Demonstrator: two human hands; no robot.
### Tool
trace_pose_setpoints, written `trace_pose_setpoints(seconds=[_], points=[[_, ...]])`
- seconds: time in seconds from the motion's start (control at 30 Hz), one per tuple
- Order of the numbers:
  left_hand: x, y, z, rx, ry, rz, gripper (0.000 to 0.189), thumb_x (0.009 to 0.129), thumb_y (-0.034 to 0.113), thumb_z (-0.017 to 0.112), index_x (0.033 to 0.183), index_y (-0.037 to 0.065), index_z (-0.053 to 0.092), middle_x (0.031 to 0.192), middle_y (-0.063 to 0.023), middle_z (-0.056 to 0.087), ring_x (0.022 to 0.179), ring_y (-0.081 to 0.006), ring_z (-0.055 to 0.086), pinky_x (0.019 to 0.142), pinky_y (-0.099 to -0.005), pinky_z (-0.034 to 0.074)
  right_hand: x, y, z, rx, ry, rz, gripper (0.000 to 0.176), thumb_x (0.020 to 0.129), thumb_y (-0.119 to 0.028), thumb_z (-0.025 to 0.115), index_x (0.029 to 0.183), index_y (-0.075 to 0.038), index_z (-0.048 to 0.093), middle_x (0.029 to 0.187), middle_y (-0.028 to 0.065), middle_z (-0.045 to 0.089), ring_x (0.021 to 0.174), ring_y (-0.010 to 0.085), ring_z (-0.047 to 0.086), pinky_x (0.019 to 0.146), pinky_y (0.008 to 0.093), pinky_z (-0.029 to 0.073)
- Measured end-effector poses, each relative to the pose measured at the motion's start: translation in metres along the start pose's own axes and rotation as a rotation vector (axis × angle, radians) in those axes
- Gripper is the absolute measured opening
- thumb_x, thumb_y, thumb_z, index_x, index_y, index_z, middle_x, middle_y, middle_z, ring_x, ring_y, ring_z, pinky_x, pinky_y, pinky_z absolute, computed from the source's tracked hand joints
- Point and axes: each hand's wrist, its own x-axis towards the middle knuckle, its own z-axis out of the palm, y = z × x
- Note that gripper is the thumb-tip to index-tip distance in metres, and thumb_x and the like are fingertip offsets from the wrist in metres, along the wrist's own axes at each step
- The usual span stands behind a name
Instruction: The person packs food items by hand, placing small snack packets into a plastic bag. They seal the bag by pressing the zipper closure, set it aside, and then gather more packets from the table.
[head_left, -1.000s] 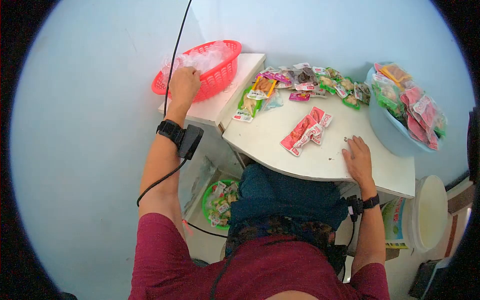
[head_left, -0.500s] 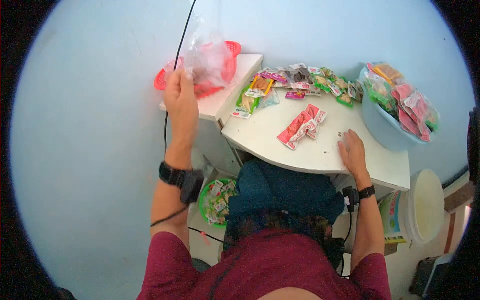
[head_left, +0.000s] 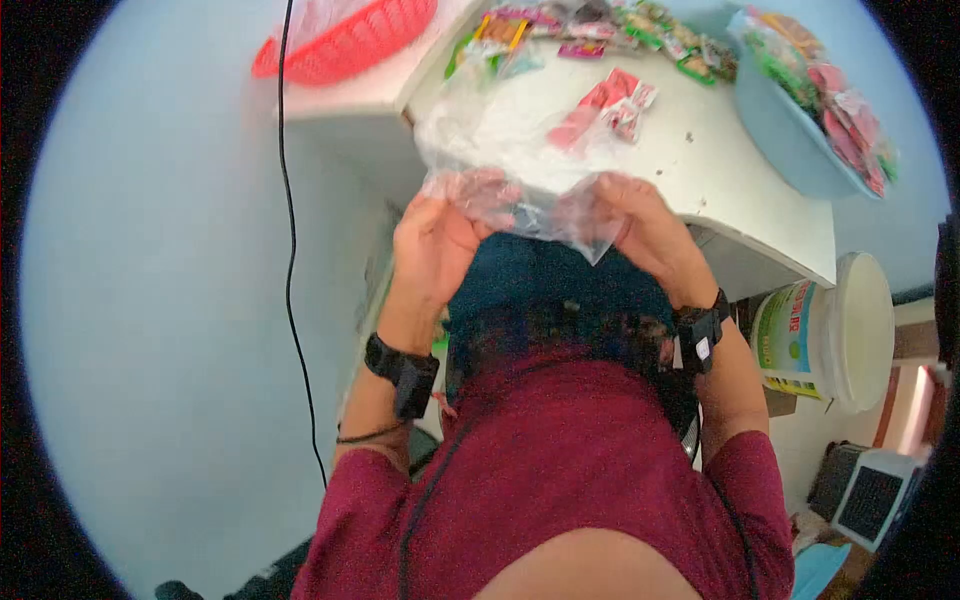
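A clear plastic bag point(head_left: 535, 210) is stretched between my hands at the front edge of the white table. My left hand point(head_left: 445, 225) grips its left side, with some fingers seen through the film. On the opposite side, my right hand point(head_left: 640, 222) is closed on the bag's edge. The bag's far part lies over the tabletop and is blurred. Just beyond it are red-and-white snack packets point(head_left: 610, 105), partly seen through the plastic.
Several colourful snack packets point(head_left: 640, 35) lie along the table's back. A blue basin point(head_left: 785, 130) heaped with packets stands at the right. The red basket point(head_left: 365, 40) sits on the left cabinet. A white bucket point(head_left: 835, 330) is below right, and a black cable point(head_left: 291, 230) hangs at left.
My left hand has brought the plastic bag from the red basket to the table's front. My right hand has left the tabletop and taken hold of the bag. The view has tilted downward.
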Motion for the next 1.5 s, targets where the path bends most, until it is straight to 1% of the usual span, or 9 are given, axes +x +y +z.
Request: trace_pose_setpoints(seconds=[0.07, 0.23, 0.43, 0.63, 0.73, 0.93, 1.1, 1.33, 1.5], points=[[-0.012, 0.001, -0.008, 0.128, 0.111, -0.014, 0.033, 0.097, 0.024, 0.046, 0.116, -0.003, 0.053, 0.121, -0.0221, 0.059, 0.105, -0.0372, 0.062, 0.083, -0.0444, 0.054, 0.006, 0.011, 0.002, 0.057, 0.117, -0.037, 0.020, 0.093, -0.017, 0.059, 0.102, 0.001, 0.060, 0.096, 0.0166, 0.068, 0.086, 0.0274, 0.069, 0.074, 0.0367, 0.057], [-0.047, -0.006, -0.034, 0.322, 0.382, -0.104, 0.035, 0.099, 0.027, 0.044, 0.112, -0.004, 0.055, 0.112, -0.0202, 0.063, 0.096, -0.0323, 0.065, 0.080, -0.0401, 0.055, 0.005, 0.018, -0.005, -0.176, 0.251, -0.079, 0.020, 0.092, -0.014, 0.060, 0.104, 0.002, 0.060, 0.085, 0.0090, 0.065, 0.073, 0.0213, 0.066, 0.068, 0.0353, 0.057], [-0.040, -0.012, -0.040, 0.153, 0.346, -0.209, 0.054, 0.099, 0.048, 0.038, 0.116, 0.000, 0.055, 0.106, -0.0184, 0.064, 0.096, -0.0302, 0.065, 0.079, -0.0417, 0.055, -0.003, 0.023, -0.006, -0.244, 0.242, -0.055, 0.024, 0.088, -0.009, 0.063, 0.110, 0.001, 0.060, 0.082, 0.0050, 0.063, 0.065, 0.0154, 0.062, 0.062, 0.0306, 0.054], [-0.029, -0.023, -0.050, 0.514, 0.467, -0.188, 0.034, 0.094, 0.034, 0.058, 0.103, 0.002, 0.064, 0.085, -0.0060, 0.065, 0.077, -0.0165, 0.065, 0.074, -0.0325, 0.055, -0.012, 0.028, -0.021, -0.374, 0.142, 0.061, 0.026, 0.084, -0.006, 0.068, 0.108, -0.002, 0.059, 0.081, 0.0028, 0.062, 0.065, 0.0125, 0.060, 0.060, 0.0266, 0.051], [-0.032, -0.024, -0.045, 0.565, 0.521, -0.107, 0.023, 0.091, 0.023, 0.065, 0.093, 0.001, 0.068, 0.077, -0.0028, 0.064, 0.066, -0.0111, 0.061, 0.064, -0.0260, 0.051, -0.014, 0.030, -0.020, -0.370, 0.155, 0.034, 0.023, 0.081, -0.007, 0.070, 0.102, -0.003, 0.059, 0.079, 0.0025, 0.062, 0.067, 0.0120, 0.060, 0.061, 0.0268, 0.050], [-0.041, -0.022, -0.058, 0.646, 0.622, -0.008, 0.027, 0.093, 0.027, 0.063, 0.091, 0.000, 0.067, 0.071, -0.0020, 0.062, 0.064, -0.0097, 0.059, 0.061, -0.0245, 0.048, -0.015, 0.028, -0.023, -0.310, 0.152, 0.042, 0.021, 0.081, -0.010, 0.071, 0.094, -0.005, 0.056, 0.079, 0.0025, 0.059, 0.069, 0.0134, 0.058, 0.064, 0.0293, 0.050], [-0.046, -0.028, -0.059, 0.489, 0.573, -0.066, 0.029, 0.095, 0.032, 0.057, 0.098, 0.004, 0.065, 0.078, -0.0006, 0.061, 0.072, -0.0115, 0.060, 0.067, -0.0271, 0.049, -0.015, 0.032, -0.014, -0.320, 0.222, 0.011, 0.013, 0.084, -0.010, 0.067, 0.086, -0.007, 0.055, 0.074, 0.0016, 0.059, 0.064, 0.0120, 0.056, 0.062, 0.0260, 0.047], [-0.039, -0.047, -0.065, 0.486, 0.611, 0.024, 0.025, 0.094, 0.028, 0.059, 0.101, 0.005, 0.067, 0.086, -0.0005, 0.064, 0.078, -0.0100, 0.060, 0.070, -0.0246, 0.050, -0.026, 0.025, -0.036, -0.668, 0.172, 0.127, 0.019, 0.080, -0.010, 0.070, 0.093, -0.005, 0.057, 0.077, 0.0000, 0.058, 0.065, 0.0102, 0.056, 0.064, 0.0253, 0.047], [-0.041, -0.050, -0.066, 0.382, 0.591, 0.049, 0.023, 0.092, 0.025, 0.063, 0.102, 0.005, 0.068, 0.086, -0.0012, 0.065, 0.078, -0.0094, 0.060, 0.069, -0.0233, 0.049, -0.034, 0.022, -0.021, -0.444, 0.226, 0.104, 0.023, 0.086, -0.018, 0.068, 0.101, -0.004, 0.058, 0.084, 0.0021, 0.060, 0.070, 0.0116, 0.057, 0.066, 0.0264, 0.049]])
